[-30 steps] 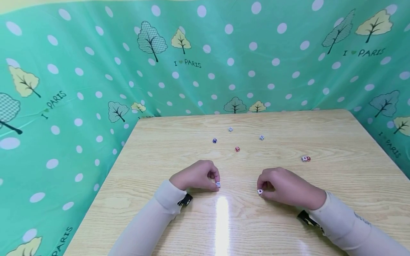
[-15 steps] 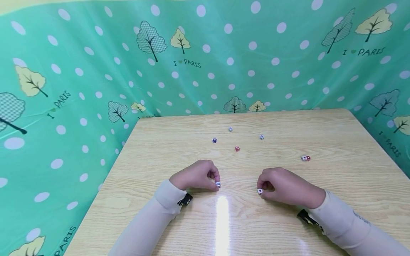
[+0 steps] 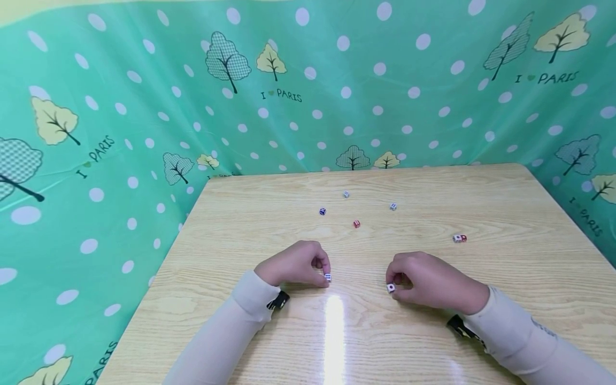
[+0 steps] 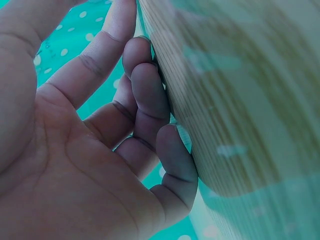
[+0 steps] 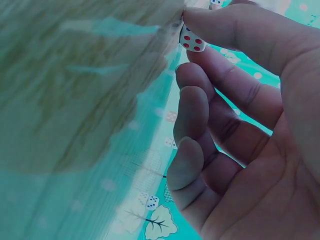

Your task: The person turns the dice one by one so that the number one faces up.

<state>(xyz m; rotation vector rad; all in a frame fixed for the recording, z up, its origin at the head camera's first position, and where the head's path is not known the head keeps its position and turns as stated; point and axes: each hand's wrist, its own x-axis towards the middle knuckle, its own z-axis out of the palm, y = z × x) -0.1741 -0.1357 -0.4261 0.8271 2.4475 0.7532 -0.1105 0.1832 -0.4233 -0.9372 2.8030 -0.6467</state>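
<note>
My left hand [image 3: 299,264] pinches a white die [image 3: 328,277] between thumb and index finger, low over the wooden table; its top face has several dark pips. In the left wrist view, the other fingers of that hand curl along the tabletop and the die is out of sight. To the right, my right hand [image 3: 423,280] pinches another white die [image 3: 391,287] with a single dark pip on top. The right wrist view has this die [image 5: 192,41] between thumb and index finger, one side with red pips, right at the table surface.
Beyond the hands lie a red die [image 3: 356,224], a dark blue die [image 3: 322,212] and two white dice, one at the back [image 3: 346,194]. At right, a white die [image 3: 457,238] sits against a red die [image 3: 464,238]. A green patterned curtain [image 3: 308,107] borders the table [image 3: 231,214].
Both hands and all the dice stay where they were. Only the curtain at the left shifts slightly.
</note>
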